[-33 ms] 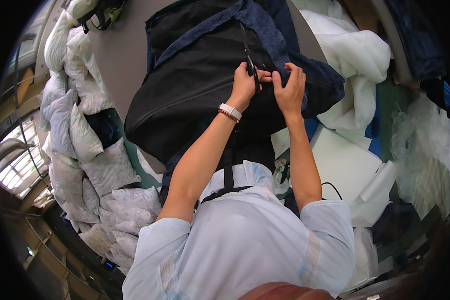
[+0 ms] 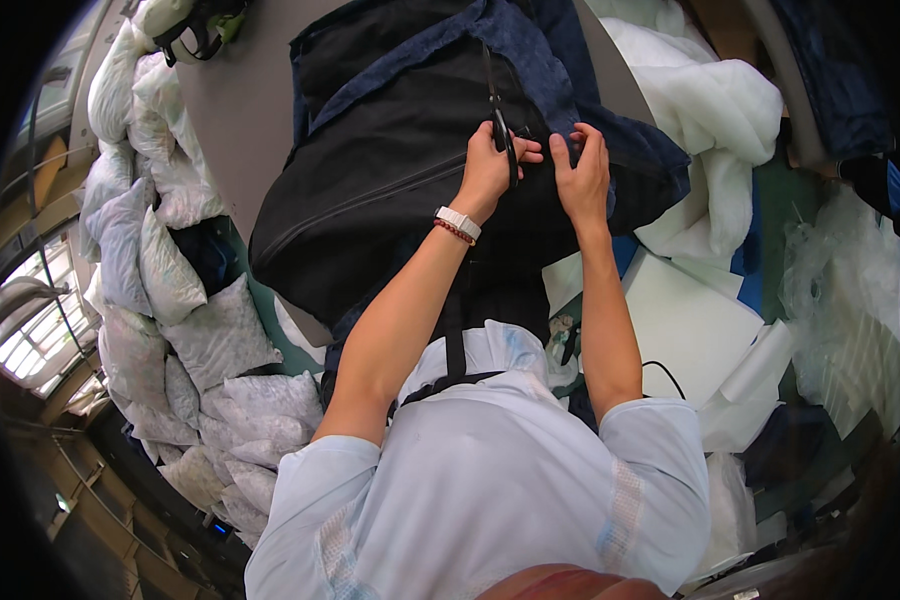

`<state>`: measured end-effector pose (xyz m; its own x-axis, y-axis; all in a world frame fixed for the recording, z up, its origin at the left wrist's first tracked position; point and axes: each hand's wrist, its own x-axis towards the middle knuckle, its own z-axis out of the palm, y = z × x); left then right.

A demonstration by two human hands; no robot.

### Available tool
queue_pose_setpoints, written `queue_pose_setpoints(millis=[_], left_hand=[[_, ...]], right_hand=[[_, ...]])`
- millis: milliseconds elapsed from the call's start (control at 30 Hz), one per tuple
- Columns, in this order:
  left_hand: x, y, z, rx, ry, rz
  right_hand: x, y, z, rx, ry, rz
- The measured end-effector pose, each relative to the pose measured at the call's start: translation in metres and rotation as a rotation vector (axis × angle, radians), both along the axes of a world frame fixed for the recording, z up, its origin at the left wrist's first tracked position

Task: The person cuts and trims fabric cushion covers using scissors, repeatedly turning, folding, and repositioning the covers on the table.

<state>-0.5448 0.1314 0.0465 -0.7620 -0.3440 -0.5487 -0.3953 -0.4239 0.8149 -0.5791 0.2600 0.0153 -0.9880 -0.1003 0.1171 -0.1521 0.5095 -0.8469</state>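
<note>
My left hand [image 2: 487,172] is closed around dark-handled scissors [image 2: 494,92], whose long blades point away from me over the cloth. Beneath both hands a large black cloth piece [image 2: 380,190] with a seam or zip line is spread over the table and hangs past its near edge. Navy blue fabric [image 2: 550,65] lies along its far and right sides in a bent band. My right hand [image 2: 582,182] is on the right part of this band, with a fold of navy fabric between its thumb and fingers. The fold is partly hidden by the fingers.
The grey table [image 2: 235,120] carries a white-and-black object with straps [image 2: 195,30] at its far left. Stuffed white pillows [image 2: 225,335] are piled on the left. Fluffy white wadding [image 2: 720,105], white sheets [image 2: 685,305] and clear plastic film [image 2: 840,290] lie on the right.
My right hand has shifted slightly right, so its thumb is now farther from the left hand's fingers. The left hand and scissors are almost in the same place.
</note>
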Motion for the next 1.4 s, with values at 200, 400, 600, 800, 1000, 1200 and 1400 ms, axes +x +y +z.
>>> queue_pose_setpoints(millis=[200,400,600,800,1000,1200,1400], left_hand=[[0.009,-0.025,0.019,-0.453,-0.057,-0.250],[0.128,-0.141,0.032,-0.900,-0.120,-0.279],[0.320,-0.259,0.084,-0.833,-0.432,-0.050],[0.406,-0.282,0.078,-0.545,-0.272,0.046],[0.376,-0.257,0.069,-0.355,-0.027,-0.001],[0.388,-0.264,0.047,-0.775,0.085,-0.203],[0.406,-0.280,0.054,-0.777,0.081,-0.337]], right_hand=[[-0.018,-0.028,0.000,-0.073,-0.131,0.298],[-0.056,0.012,0.008,0.030,0.007,0.051],[-0.107,0.073,-0.031,0.391,0.192,-0.227],[0.044,-0.062,0.064,-0.119,0.367,-0.159],[0.285,-0.230,0.066,-0.435,-1.251,0.701],[0.358,-0.293,0.039,-0.654,-1.084,0.253],[0.378,-0.290,0.032,-0.880,-1.400,0.109]])
